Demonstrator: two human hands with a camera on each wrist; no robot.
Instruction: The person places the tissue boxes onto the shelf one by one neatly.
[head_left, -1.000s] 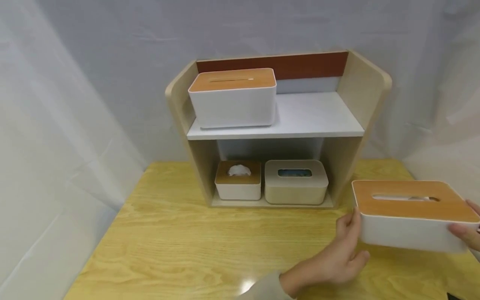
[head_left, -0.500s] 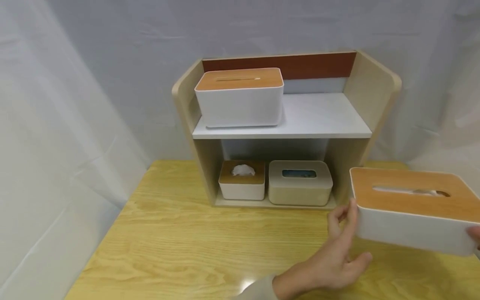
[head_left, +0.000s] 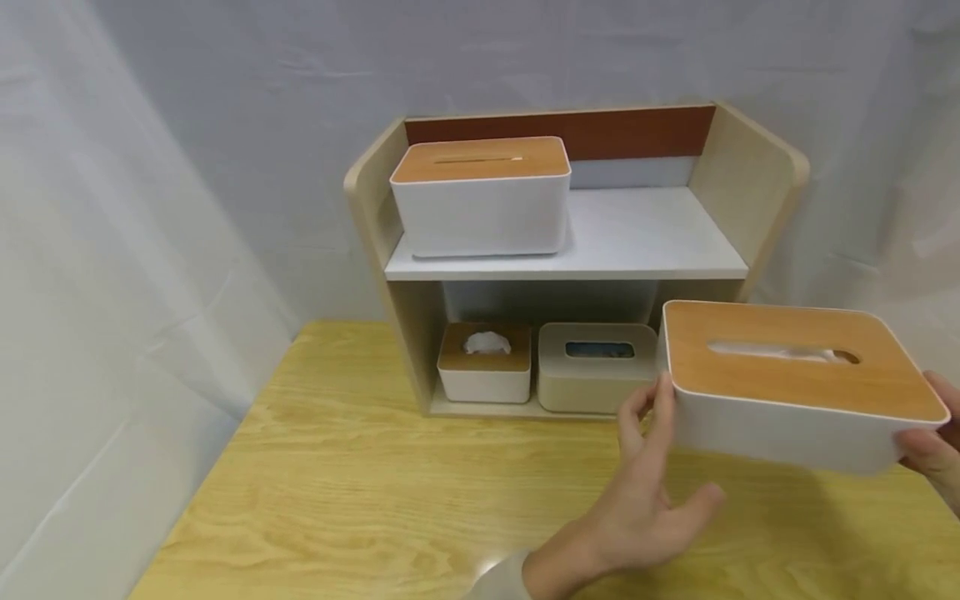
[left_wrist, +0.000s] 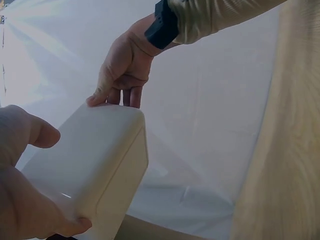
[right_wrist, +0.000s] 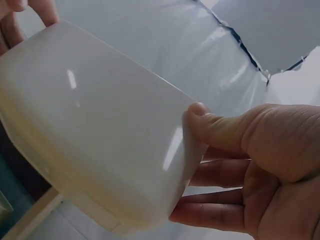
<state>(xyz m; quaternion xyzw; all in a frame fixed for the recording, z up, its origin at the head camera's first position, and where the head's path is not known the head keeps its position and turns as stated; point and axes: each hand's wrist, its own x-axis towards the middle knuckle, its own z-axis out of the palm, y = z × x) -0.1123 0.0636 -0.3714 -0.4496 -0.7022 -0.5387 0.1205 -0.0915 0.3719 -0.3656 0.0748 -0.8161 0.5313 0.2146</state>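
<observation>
A long white tissue box (head_left: pixel 787 429) with a wood-coloured lid is held up above the table at the right, in front of the shelf unit's right side. My right hand (right_wrist: pixel 270 170) pinches its right end, thumb on the front face and fingers behind. At the opposite end, my left hand (head_left: pixel 637 500) touches the box with nearly straight fingertips; its thumb stands away from the box. In the left wrist view the white box (left_wrist: pixel 80 145) slants between both hands, its underside facing the camera.
A two-tier shelf unit (head_left: pixel 652 229) stands on the wooden table (head_left: pixel 337 500). Its upper board bears a taller white tissue box (head_left: pixel 480 217) at the left. Below sit a small tissue box (head_left: pixel 483 386) with tissue showing and a beige tissue box (head_left: pixel 581 392).
Both hands have raised the white tissue box and, in the last half second, brought it left, so it overlaps the shelf unit's lower right corner. The head view shifted slightly.
</observation>
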